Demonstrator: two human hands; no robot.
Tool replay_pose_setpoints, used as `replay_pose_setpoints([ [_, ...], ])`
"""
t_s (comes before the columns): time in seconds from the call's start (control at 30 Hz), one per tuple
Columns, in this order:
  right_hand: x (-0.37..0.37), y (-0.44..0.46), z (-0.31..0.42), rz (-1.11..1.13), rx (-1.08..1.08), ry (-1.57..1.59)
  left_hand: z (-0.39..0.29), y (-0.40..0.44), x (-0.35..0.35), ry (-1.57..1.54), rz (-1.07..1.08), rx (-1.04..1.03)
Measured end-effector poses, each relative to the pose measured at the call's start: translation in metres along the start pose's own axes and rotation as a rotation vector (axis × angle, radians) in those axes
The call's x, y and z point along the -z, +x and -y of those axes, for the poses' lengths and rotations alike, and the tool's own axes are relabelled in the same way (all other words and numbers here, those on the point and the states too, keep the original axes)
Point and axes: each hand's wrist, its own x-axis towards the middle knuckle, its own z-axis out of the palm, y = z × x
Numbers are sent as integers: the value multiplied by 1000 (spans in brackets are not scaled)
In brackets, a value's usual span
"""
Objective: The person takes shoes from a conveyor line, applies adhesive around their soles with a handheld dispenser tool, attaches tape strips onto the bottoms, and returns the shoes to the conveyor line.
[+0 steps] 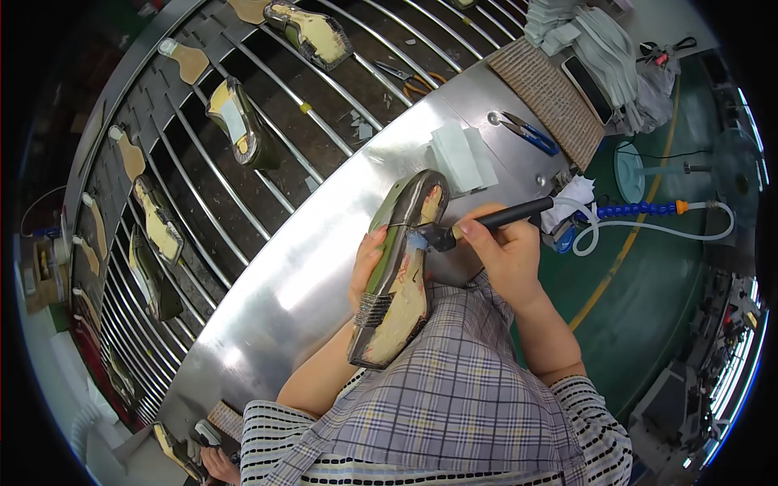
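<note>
My left hand (366, 269) is closed around the side of a green shoe upper (399, 304), which is turned bottom up over my apron. Its underside shows a cream insole with red marks and a dark, pleated folded-over edge. My right hand (512, 255) grips a black-handled tool (515, 214) with a dark head. That head touches the underside near the shoe's middle, by a small bluish patch. Its exact kind is unclear. Pale sheets (462, 159) lie on the metal bench (324, 212) just beyond the shoe.
Blue-handled scissors (531, 134) and a phone (587, 91) lie to the right, by stacked pale sheets (579, 40). A white hose (673, 235) loops near the tool's rear end. Several shoes, including one shoe (235, 121), sit on the barred rack. Another person's hand (217, 463) shows at lower left.
</note>
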Motion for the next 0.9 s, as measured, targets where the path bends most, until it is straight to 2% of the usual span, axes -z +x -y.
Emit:
replay_pose_setpoints([
  [0.07, 1, 1, 1, -9, -4, -11, -1, -3, 2, -3, 8, 43],
  [0.13, 5, 2, 7, 5, 184, -390, -2, -2, 1, -7, 16, 91],
  [0.17, 5, 2, 9, 5, 182, -391, -3, 3, -1, 54, 23, 4],
  [0.23, 3, 2, 11, -41, 464, -543, -2, 0, 2, 114, 28, -85],
  [0.27, 5, 1, 7, -32, 468, -527, 1, -6, 5, 44, 39, 69],
  [0.33, 4, 1, -1, -57, 466, -461, 6, -14, 7, -26, 49, 222],
  [0.43, 5, 1, -11, -77, 461, -383, 3, -11, 5, -13, 33, 194],
  [0.53, 5, -1, -12, -51, 449, -353, -4, -5, 3, -7, 22, 437],
  [0.57, 5, -2, -12, -29, 441, -336, -3, 2, -1, 26, 16, 182],
  [0.63, 7, -4, -13, -8, 405, -281, -2, 4, -3, 57, 10, -72],
  [0.77, 5, -10, -11, 40, 343, -167, 0, -7, 3, -61, 21, 287],
  [0.83, 5, -14, -9, 58, 339, -156, 0, -9, 3, -88, 22, 379],
  [0.9, 5, -17, -8, 76, 337, -147, 2, -5, -3, -51, 10, 158],
])
